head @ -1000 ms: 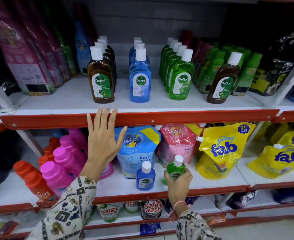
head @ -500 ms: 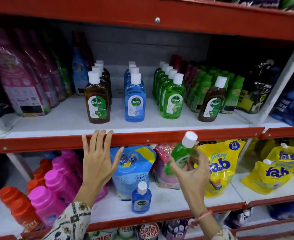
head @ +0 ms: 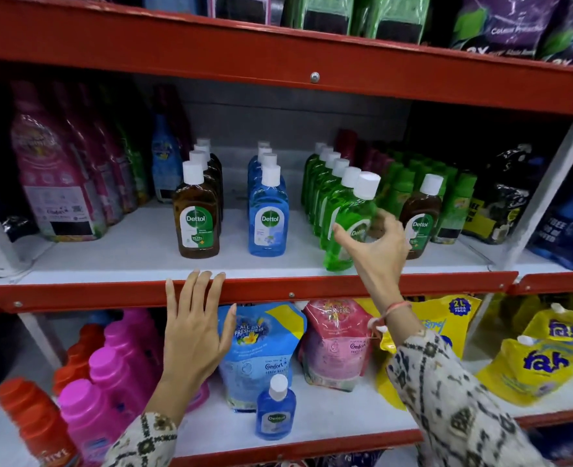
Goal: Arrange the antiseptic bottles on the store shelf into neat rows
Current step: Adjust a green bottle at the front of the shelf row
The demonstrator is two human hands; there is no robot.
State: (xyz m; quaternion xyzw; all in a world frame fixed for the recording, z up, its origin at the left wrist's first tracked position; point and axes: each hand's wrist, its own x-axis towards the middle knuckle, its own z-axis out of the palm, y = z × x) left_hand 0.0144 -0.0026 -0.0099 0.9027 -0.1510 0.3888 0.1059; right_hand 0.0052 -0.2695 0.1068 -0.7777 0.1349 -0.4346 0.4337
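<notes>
Right hand (head: 376, 246) fingers loosely curled round tilted green bottle (head: 347, 224), front of green row near shelf (head: 143, 254) front edge. Left hand (head: 194, 332) flat, empty, on edge. Should upright bottle, square label forward before release.

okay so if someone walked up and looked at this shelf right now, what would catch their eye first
Probably the right hand setting a tilted green bottle at the front of the green row on the middle shelf, beside neat brown and blue rows. Next, the left hand resting flat on the red shelf edge. One small blue bottle stands alone on the shelf below, among refill pouches.
</notes>
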